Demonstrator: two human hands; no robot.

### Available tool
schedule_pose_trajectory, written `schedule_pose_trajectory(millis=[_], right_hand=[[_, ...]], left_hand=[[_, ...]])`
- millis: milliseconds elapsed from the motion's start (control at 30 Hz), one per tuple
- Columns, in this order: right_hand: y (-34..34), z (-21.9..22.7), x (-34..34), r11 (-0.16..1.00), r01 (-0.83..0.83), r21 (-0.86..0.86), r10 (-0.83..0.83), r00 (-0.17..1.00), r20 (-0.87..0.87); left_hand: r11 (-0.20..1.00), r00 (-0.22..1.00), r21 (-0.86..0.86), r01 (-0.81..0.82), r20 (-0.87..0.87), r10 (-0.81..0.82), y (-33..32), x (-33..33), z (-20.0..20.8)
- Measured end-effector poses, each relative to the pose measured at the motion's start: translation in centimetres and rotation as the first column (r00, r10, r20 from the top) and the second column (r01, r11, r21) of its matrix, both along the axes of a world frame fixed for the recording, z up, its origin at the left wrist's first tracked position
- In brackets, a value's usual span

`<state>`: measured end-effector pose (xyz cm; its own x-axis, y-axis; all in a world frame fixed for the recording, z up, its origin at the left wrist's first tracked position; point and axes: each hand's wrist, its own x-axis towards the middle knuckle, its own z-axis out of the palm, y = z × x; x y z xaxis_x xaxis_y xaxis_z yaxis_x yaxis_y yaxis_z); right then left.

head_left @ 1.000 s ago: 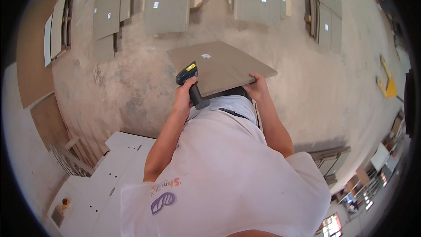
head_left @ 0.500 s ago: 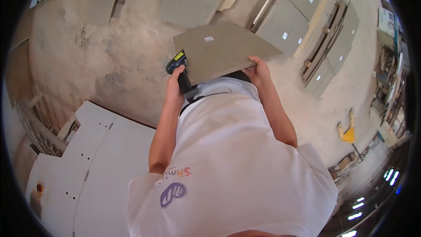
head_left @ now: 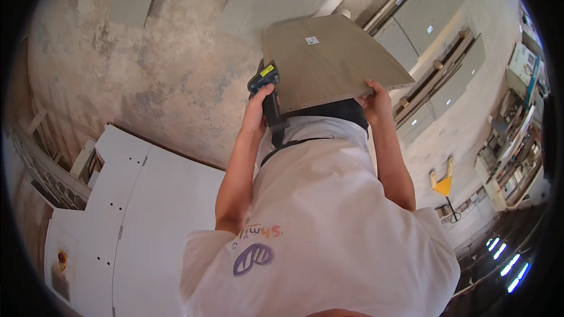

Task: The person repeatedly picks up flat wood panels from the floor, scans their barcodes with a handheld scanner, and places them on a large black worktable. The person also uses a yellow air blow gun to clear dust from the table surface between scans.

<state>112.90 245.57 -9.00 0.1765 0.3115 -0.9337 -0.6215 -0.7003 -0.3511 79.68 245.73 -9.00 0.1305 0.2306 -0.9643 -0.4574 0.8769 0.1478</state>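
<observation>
A flat grey-brown panel (head_left: 343,61) with a small white label (head_left: 311,40) is held out in front of my waist. My right hand (head_left: 378,105) grips its near edge toward the right corner, thumb on top and fingers underneath. My left hand (head_left: 254,114) is closed around the handle of a black handheld barcode scanner (head_left: 263,79) with a yellow sticker. The scanner lies against the panel's left edge; whether my left fingers also support the panel is hidden. Small holes show along the panel's near edge.
Stacks of similar labelled panels (head_left: 282,3) lie across the floor ahead, with more panels on wooden strips (head_left: 464,82) to the right. A white cabinet-like machine (head_left: 164,223) with a red knob (head_left: 62,258) stands at left. A yellow pallet truck (head_left: 442,185) is at right.
The panel and both hands have shifted right in view, and the panel tilts so its near edge with holes shows. The floor stacks have shifted too. My grip on scanner and panel is the same.
</observation>
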Motion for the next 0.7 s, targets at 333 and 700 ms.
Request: schedule_pose_trajectory(millis=[333, 700], right_hand=[[18.2, -5.3, 14.7, 0.958, 0.179, 0.225, -0.175, 0.984, -0.037], [48.7, -21.9, 22.7, 0.771, 0.582, 0.26, -0.505, 0.807, -0.307]], left_hand=[[0.979, 0.987, 0.176, -0.107, -0.104, 0.126, 13.0, 10.2, 2.4], [0.995, 0.928, -0.097, -0.014, -0.372, -0.023, 18.8, 26.4, 4.6]])
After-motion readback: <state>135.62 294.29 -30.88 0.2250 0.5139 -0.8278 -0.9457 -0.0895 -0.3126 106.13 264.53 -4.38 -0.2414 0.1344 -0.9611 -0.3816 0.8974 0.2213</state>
